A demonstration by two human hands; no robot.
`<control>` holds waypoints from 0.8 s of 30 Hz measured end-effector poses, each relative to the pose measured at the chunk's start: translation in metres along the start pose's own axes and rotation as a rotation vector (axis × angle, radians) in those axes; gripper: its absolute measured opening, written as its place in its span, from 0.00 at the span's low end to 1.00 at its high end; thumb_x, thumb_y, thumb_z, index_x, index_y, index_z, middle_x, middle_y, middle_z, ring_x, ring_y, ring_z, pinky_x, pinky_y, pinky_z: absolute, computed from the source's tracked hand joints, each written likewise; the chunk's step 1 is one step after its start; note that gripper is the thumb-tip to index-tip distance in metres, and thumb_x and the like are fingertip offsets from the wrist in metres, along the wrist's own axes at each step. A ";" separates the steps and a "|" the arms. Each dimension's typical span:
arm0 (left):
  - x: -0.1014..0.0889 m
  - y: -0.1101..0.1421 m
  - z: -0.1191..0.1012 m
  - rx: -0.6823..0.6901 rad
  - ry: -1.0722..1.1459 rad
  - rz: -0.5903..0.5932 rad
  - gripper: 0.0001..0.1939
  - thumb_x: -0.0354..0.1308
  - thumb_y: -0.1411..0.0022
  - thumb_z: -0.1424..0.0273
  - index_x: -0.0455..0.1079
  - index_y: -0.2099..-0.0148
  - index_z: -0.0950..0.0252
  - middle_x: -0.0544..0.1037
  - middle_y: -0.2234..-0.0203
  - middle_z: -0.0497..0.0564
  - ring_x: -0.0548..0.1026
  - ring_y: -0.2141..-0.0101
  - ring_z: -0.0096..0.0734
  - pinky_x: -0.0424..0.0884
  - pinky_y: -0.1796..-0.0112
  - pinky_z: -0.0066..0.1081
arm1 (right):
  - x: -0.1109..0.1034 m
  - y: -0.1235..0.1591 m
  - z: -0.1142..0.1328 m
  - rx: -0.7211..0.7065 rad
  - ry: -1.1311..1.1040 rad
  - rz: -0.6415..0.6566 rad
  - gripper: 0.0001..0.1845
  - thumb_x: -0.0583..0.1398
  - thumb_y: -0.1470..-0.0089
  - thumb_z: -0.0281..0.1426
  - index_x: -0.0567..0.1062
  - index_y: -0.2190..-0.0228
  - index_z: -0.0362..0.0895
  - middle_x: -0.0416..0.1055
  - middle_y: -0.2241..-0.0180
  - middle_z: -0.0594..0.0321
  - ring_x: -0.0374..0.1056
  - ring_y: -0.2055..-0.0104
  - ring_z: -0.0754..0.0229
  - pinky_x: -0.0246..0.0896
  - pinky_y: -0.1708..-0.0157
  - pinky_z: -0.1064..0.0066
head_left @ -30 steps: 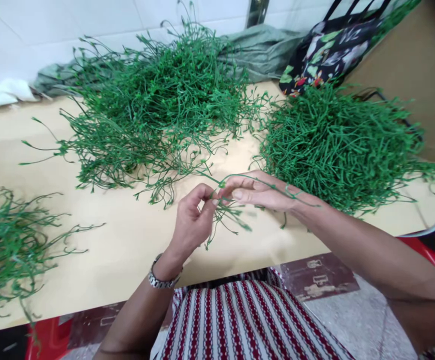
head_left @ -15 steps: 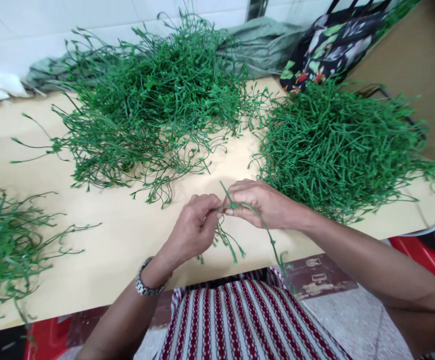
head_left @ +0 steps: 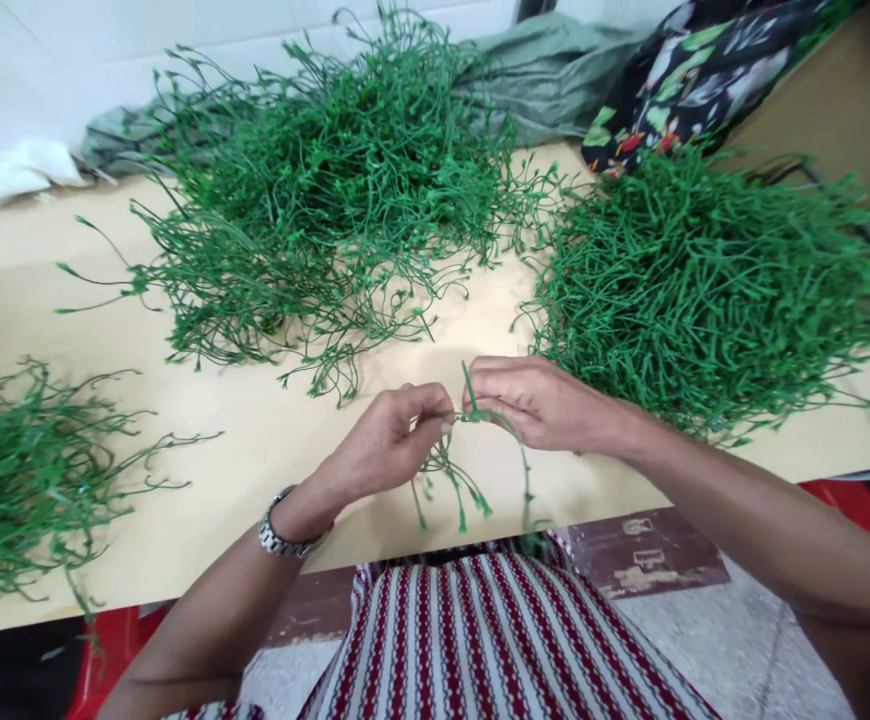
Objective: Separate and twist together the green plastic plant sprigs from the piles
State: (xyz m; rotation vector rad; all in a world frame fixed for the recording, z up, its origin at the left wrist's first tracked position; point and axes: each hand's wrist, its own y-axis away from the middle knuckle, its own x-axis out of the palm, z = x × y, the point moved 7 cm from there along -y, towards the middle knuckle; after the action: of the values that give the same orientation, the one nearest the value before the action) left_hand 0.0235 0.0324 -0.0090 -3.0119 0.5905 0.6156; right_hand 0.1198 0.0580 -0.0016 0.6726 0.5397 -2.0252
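Observation:
Between my two hands runs a thin green artificial plant stem (head_left: 516,440); it bends over and hangs down in front of my right hand. My left hand (head_left: 390,440), with a metal-band watch (head_left: 285,535) at its wrist, pinches the left end of this piece between thumb and forefinger. Several thin stems with small tips (head_left: 461,490) dangle below the left fingertips. Close by, my right hand (head_left: 544,402) is closed on the stem near its joint, from which a short straight bit points up. The right fingertips are partly hidden behind the stem.
Green stems lie in a large heap (head_left: 360,150) at the back, a dense heap (head_left: 705,290) at right and a smaller pile (head_left: 15,480) at left on the pale table (head_left: 202,540). Behind are a floral cloth (head_left: 675,90), grey-green sheeting (head_left: 555,80) and a brown board (head_left: 825,100).
The hands have drawn slightly apart, leaving a small gap bridged by the stem. The hanging part of the stem swings inward. The whole view has shifted a little.

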 end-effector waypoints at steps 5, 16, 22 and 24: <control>-0.004 -0.003 0.013 -0.102 0.193 -0.196 0.07 0.52 0.46 0.73 0.63 0.76 0.66 0.64 0.83 0.45 0.60 0.80 0.23 0.57 0.76 0.25 | 0.032 0.007 -0.032 0.355 -0.728 -0.259 0.15 0.49 0.43 0.42 0.62 0.70 0.42 0.59 0.77 0.68 0.54 0.81 0.71 0.50 0.80 0.78; 0.018 0.007 -0.013 0.200 -0.304 0.206 0.12 0.46 0.54 0.85 0.64 0.76 0.64 0.62 0.85 0.44 0.61 0.78 0.27 0.57 0.68 0.30 | 0.029 0.016 -0.006 0.140 -0.022 0.233 0.08 0.53 0.55 0.22 0.65 0.82 0.40 0.55 0.83 0.70 0.48 0.80 0.70 0.43 0.78 0.76; -0.001 0.003 0.000 -0.003 0.018 0.102 0.07 0.49 0.47 0.78 0.64 0.75 0.66 0.63 0.83 0.45 0.60 0.79 0.24 0.56 0.75 0.27 | 0.010 0.014 -0.011 0.162 0.079 0.175 0.07 0.52 0.52 0.23 0.68 0.77 0.41 0.58 0.81 0.68 0.51 0.79 0.70 0.43 0.78 0.76; -0.008 -0.001 0.010 -0.082 0.176 -0.034 0.05 0.52 0.47 0.75 0.64 0.75 0.67 0.63 0.83 0.45 0.59 0.79 0.23 0.55 0.76 0.26 | 0.008 0.010 -0.020 0.266 -0.126 -0.005 0.08 0.52 0.47 0.31 0.69 0.72 0.41 0.60 0.79 0.67 0.52 0.78 0.69 0.46 0.78 0.77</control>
State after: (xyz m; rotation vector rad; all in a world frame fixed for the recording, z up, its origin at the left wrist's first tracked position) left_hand 0.0133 0.0376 -0.0147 -3.1682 0.5312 0.3855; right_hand 0.1301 0.0601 -0.0225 0.6941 0.1997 -2.1482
